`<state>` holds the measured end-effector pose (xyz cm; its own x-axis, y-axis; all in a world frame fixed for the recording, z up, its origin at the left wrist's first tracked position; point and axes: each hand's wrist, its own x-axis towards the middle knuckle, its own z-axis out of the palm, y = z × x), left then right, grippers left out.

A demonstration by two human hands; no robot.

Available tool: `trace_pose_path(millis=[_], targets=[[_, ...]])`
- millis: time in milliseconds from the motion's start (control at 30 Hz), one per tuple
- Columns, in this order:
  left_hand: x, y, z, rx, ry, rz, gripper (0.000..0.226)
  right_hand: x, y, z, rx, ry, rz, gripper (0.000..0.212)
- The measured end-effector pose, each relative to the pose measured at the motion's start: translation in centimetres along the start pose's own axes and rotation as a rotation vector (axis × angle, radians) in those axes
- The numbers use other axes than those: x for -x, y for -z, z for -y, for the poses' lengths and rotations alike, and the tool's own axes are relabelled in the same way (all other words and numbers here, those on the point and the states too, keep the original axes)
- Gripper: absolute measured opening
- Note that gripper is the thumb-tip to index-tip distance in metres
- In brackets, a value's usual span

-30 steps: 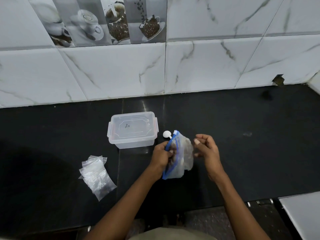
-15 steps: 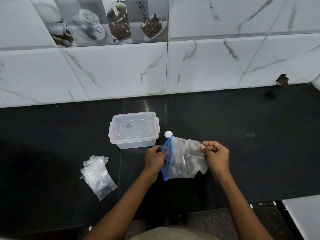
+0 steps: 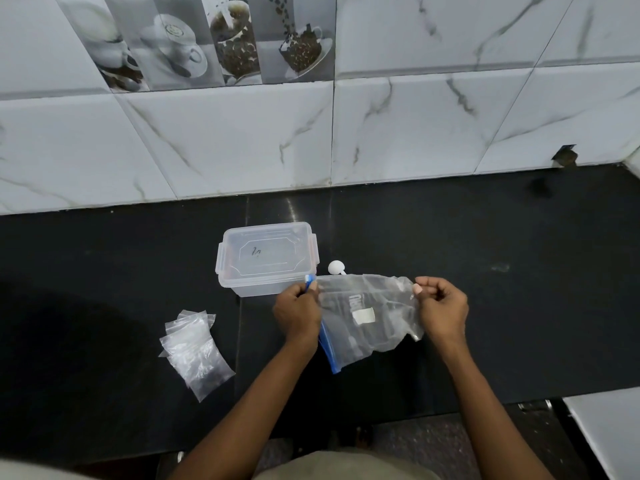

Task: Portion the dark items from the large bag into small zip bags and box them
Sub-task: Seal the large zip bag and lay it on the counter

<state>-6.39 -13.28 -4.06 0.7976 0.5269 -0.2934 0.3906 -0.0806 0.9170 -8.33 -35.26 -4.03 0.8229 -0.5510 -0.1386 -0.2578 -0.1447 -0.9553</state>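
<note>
Head view, the only one available. Left hand (image 3: 297,315) pinches the blue zip edge of the large clear plastic zip bag (image 3: 367,315); right hand (image 3: 441,311) pinches the bag's opposite, bottom end with curled fingers. So both grips are closed on the bag, which is stretched out sideways between them, just above the black stone tabletop (image 3: 485,271).

Bag reads as nearly flat and see-through. I can't make out dark items inside it (a pale label patch shows mid-bag, nothing more). Either it's emptied or the contents are too small to tell.

Clear rectangular plastic box with clip-on lid (image 3: 266,258) sits just far-left of the left hand, lid on; no bags visible through it. Small white round-headed scoop (image 3: 336,267) lies just right of the box, partly behind the bag's top edge.

Pile of small clear zip bags (image 3: 195,351) lies on the tabletop well left of the hands, near side. The nearest one shows some dark content at its bottom; the rest look empty, hard to be sure.

Judgement: early stage or between steps. Nothing boxed as far as visible, and the box lid has to come off first. At most one small bag is filled. Left to do: portioning, sealing, boxing.
</note>
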Motion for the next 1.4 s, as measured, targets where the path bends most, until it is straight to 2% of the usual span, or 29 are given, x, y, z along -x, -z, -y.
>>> trace_pose_path(millis=[133, 300, 400, 500, 633, 700, 833, 967, 1067, 1100, 1167, 1200, 1300, 1333, 1400], targets=[[0.3, -0.1, 0.5, 0.094, 0.083, 0.041, 0.028, 0.5, -0.5, -0.6, -0.019, -0.072, 0.019, 0.013], [-0.1, 0.5, 0.6, 0.121, 0.107, 0.18, 0.025, 1.1, -1.2, -0.8, 0.152, 0.05, 0.311, 0.008], [-0.3, 0.9, 0.6, 0.121, 0.09, 0.18, 0.018, 0.8, -1.4, -0.8, 0.207, 0.073, 0.227, 0.014], [-0.2, 1.4, 0.7, 0.151, 0.095, 0.139, 0.011, 0.7, -1.6, -0.7, 0.08, -0.019, 0.175, 0.022], [-1.0, 2.4, 0.8, 0.225, 0.13, 0.013, 0.013, 0.8, -1.2, -0.5, -0.036, -0.064, 0.072, 0.028], [-2.3, 3.8, 0.9, 0.253, 0.143, 0.005, 0.02, 0.1, 0.0, -0.5, -0.016, -0.049, 0.041, 0.03], [-4.1, 4.8, 1.6, 0.337, 0.192, 0.088, 0.028, 0.0, 0.5, -0.7, 0.048, 0.01, 0.224, 0.03], [-3.1, 3.6, 1.6, 0.362, 0.225, 0.118, 0.027, 1.6, -2.0, -1.3, 0.171, -0.084, 0.481, 0.021], [-3.0, 3.1, 2.1, 0.387, 0.285, 0.126, 0.021, 2.6, -3.1, -2.5, 0.269, -0.068, 0.546, 0.036], [-2.9, 3.2, 2.1, 0.372, 0.3, 0.131, 0.019, 2.9, -3.3, -2.6, 0.287, -0.074, 0.544, 0.041], [-2.8, 3.4, 2.5, 0.362, 0.336, 0.208, 0.029, 3.0, -3.4, -2.6, 0.317, -0.106, 0.483, 0.045], [-2.6, 3.7, 2.6, 0.37, 0.354, 0.279, 0.036, 2.9, -3.4, -2.5, 0.316, -0.126, 0.426, 0.04], [-0.9, 4.7, 2.2, 0.284, 0.35, 0.432, 0.045, 2.6, -3.1, -2.5, 0.214, -0.194, 0.268, 0.007], [-0.5, 4.9, 2.2, 0.214, 0.354, 0.459, 0.047, 2.6, -3.0, -2.4, 0.189, -0.21, 0.237, 0.003], [0.4, 5.1, 2.2, 0.099, 0.378, 0.527, 0.041, 2.6, -2.9, -2.5, 0.173, -0.213, 0.215, 0.012]])
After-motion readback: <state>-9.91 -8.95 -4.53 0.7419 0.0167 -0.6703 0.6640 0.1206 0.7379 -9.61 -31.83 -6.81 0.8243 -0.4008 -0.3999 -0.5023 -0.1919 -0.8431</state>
